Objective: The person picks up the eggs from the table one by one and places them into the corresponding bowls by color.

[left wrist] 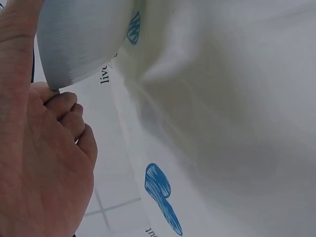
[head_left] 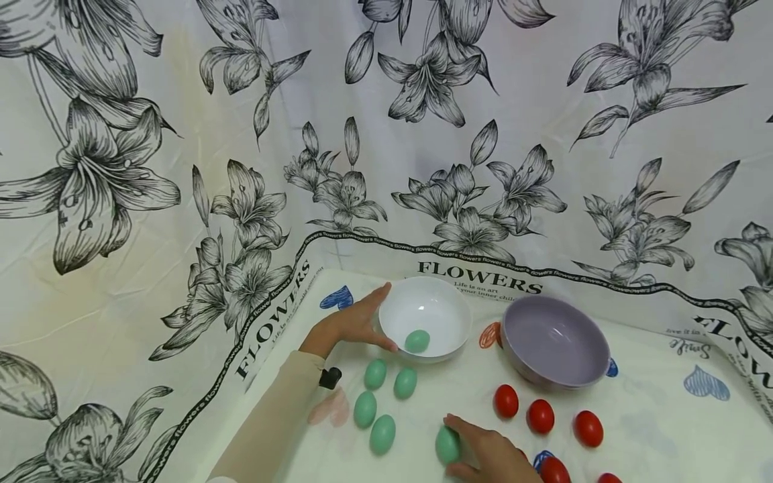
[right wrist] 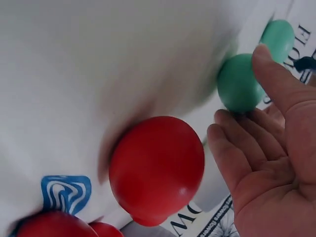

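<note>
A white bowl (head_left: 447,315) stands at the back centre of the cloth, and one green egg (head_left: 417,341) lies inside it. My left hand (head_left: 350,323) holds this bowl by its left side, thumb at the near side and fingers at the far side; the left wrist view shows the hand (left wrist: 54,148) against the bowl's outer wall (left wrist: 84,39). Nearer the front, my right hand (head_left: 492,451) has thumb and fingers about another green egg (head_left: 447,445). The right wrist view shows the thumb touching that egg (right wrist: 238,83), with fingertips close beneath it.
Several loose green eggs (head_left: 382,435) lie in front of the white bowl. To its right stands a purple bowl (head_left: 555,335), with several red eggs (head_left: 540,416) in front of it. A flower-printed cloth (head_left: 423,168) rises behind.
</note>
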`<state>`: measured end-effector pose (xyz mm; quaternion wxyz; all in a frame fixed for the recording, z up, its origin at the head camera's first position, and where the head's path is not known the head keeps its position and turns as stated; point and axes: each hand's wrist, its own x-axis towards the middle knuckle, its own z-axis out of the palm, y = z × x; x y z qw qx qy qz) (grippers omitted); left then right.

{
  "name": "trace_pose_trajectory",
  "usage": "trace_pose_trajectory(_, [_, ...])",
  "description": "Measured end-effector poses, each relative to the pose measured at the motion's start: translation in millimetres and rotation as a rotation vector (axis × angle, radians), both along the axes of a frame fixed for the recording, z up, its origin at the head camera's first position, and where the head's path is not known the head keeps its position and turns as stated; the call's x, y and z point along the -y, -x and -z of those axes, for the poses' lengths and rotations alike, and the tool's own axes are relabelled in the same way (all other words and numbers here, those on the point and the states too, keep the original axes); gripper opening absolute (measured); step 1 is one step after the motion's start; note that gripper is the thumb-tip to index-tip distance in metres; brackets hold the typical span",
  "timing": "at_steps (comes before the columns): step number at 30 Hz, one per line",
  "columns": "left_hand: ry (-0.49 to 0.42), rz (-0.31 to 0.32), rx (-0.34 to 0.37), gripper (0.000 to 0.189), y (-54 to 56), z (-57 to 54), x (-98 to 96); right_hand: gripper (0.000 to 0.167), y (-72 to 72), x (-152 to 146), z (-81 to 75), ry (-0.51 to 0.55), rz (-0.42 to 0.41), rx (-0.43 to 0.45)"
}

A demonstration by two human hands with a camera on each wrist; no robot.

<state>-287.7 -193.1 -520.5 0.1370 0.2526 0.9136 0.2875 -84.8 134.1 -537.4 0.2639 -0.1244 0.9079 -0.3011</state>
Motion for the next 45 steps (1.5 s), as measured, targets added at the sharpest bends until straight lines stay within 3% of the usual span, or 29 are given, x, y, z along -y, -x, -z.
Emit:
trace_pose_trajectory(5, [-0.012, 0.003, -0.003, 0.151, -1.4, -0.9, 0.4, 0.069, -0.3, 1.7, 4.9, 0.004, -0.037, -0.078])
trace_pose_trajectory(12, [-0.012, -0.009, -0.008, 0.151, -2.5, 1.3, 3.0, 0.07, 2.6, 3.7, -4.1, 0.044, 0.012, -0.036])
trace_pose_trajectory(14, [-0.011, -0.007, -0.013, 0.151, -2.6, 1.5, 3.4, 0.071, 5.8, 3.1, -12.6, 0.085, 0.012, -0.092])
trace_pose_trajectory(16, [-0.011, -0.008, -0.013, 0.151, -2.4, 0.9, 3.5, 0.069, 12.3, 3.0, -24.7, 0.118, 0.018, -0.208])
trace_pose_trajectory(22, [-0.011, -0.008, -0.006, 0.149, -1.4, -0.3, 3.9, 0.064, 49.3, 8.5, -65.4, 0.171, 0.046, -0.621])
trace_pose_trajectory(24, [-0.012, -0.01, -0.006, 0.15, -1.4, 0.9, 4.7, 0.064, 65.2, 11.0, -77.3, 0.195, 0.033, -0.706])
trace_pose_trajectory(27, [-0.005, -0.012, -0.007, 0.15, -1.1, 3.1, 5.6, 0.063, 88.4, 16.9, -92.4, 0.245, 0.023, -0.771])
trace_pose_trajectory(31, [0.01, -0.01, -0.007, 0.151, 0.1, 4.8, 6.1, 0.061, 117.3, 28.9, -105.5, 0.292, 0.022, -0.782])
trace_pose_trajectory(35, [0.003, -0.012, -0.005, 0.15, 0.7, 4.7, 6.5, 0.059, 145.4, 44.9, -100.9, 0.27, 0.019, -0.763])
trace_pose_trajectory(40, [-0.024, 0.0, 0.0, 0.148, -0.3, 5.3, 5.8, 0.055, 175.0, 64.9, -74.0, 0.215, 0.031, -0.711])
trace_pose_trajectory(45, [-0.038, 0.002, 0.001, 0.147, -2.3, 3.5, 4.0, 0.058, 193.2, 78.9, -48.4, 0.146, 0.049, -0.629])
